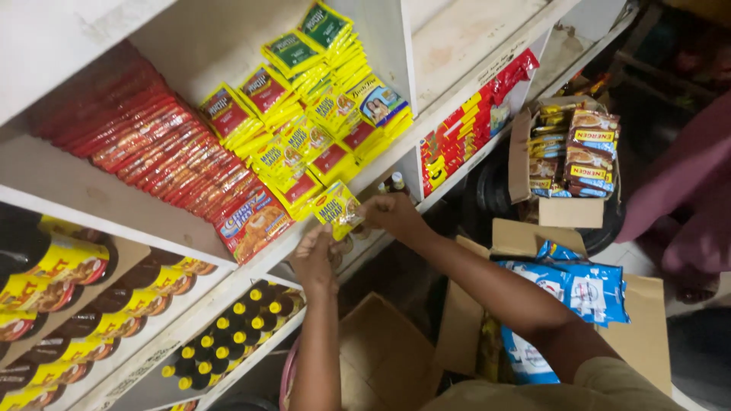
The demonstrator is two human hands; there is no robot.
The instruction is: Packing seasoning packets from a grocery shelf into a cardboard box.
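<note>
A small yellow seasoning sachet [337, 207] is held at the front edge of the white shelf [91, 199]. My right hand [392, 215] pinches its right side and my left hand [314, 259] grips it from below. Just above it, more yellow and red sachets [304, 148] lie in overlapping rows on the shelf. To their left is a long row of red packets [160, 148], with an orange and blue packet [253, 221] at its front.
Dark sauce bottles with yellow caps [228, 335] fill the lower shelves. An open cardboard box [567, 164] holds brown drink sachets. Blue and white packets [582, 285] sit in another box at my right. An empty carton [381, 350] lies below. A person in pink [685, 198] stands at the right.
</note>
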